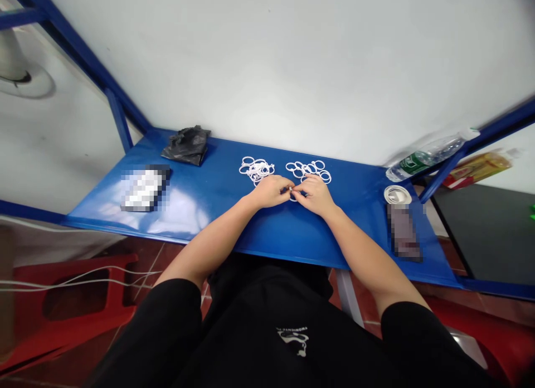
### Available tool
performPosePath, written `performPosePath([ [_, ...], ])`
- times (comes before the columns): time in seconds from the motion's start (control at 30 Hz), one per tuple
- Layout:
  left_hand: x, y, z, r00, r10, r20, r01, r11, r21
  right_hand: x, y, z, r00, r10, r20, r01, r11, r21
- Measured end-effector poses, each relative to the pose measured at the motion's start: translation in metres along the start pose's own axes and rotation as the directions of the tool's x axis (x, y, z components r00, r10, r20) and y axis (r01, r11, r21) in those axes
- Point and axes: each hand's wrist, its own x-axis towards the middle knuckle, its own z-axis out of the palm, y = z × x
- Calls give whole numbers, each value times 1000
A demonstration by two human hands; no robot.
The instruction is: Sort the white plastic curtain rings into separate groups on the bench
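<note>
Between my two hands, over the middle of the blue table, is a small white plastic ring (293, 199), mostly hidden by fingers. My left hand (272, 191) pinches it from the left with thumb and forefinger. From the other side, the fingertips of my right hand (312, 195) close on it too, almost touching the left ones. A tangled pile of white rings (258, 169) lies just beyond my left hand. Beyond my right hand is a second, looser group of white rings (307, 169), partly covered by it.
The blue table (217, 204) backs onto a white wall. A black plastic bag (188, 145) and a blurred-out flat object (145, 188) lie to the left. At right are a plastic bottle (430, 156), a coiled white cable (397, 195) and a blurred dark item (403, 232).
</note>
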Motion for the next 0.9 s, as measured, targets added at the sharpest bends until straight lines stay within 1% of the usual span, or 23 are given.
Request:
performPosePath([
  [0.1, -1, -1, -1, 1000, -7, -3, 7, 1000, -2, 0, 0, 0, 1000, -21, 9, 21, 999, 27],
  [0.3, -2, -5, -1, 998, -59, 2, 59, 998, 7, 0, -1, -1, 997, -81, 19, 79, 994, 76],
  [0.43, -2, -7, -2, 999, -39, -1, 39, 998, 43, 0, -3, -1, 995, -77, 57, 71, 993, 89],
  [0.53, -1, -9, -3, 1000, -21, 16, 20, 998, 57, -1, -2, -2, 996, -62, 64, 57, 995, 80],
  [0.67, -2, -13, -7, 1000, 0, 0, 0, 996, 87, 0, 6, -7, 998, 21, 63, -21, 1000, -5],
  [0.8, -3, -21, -17, 997, 27, -66, -19, 993, 118, 0, 22, -8, 990, 136, 24, -131, 981, -143],
  [0.9, -5, -26, -26, 991, -22, -129, 46, 981, 190, -2, 32, -5, 978, 208, 5, -201, 951, -233],
])
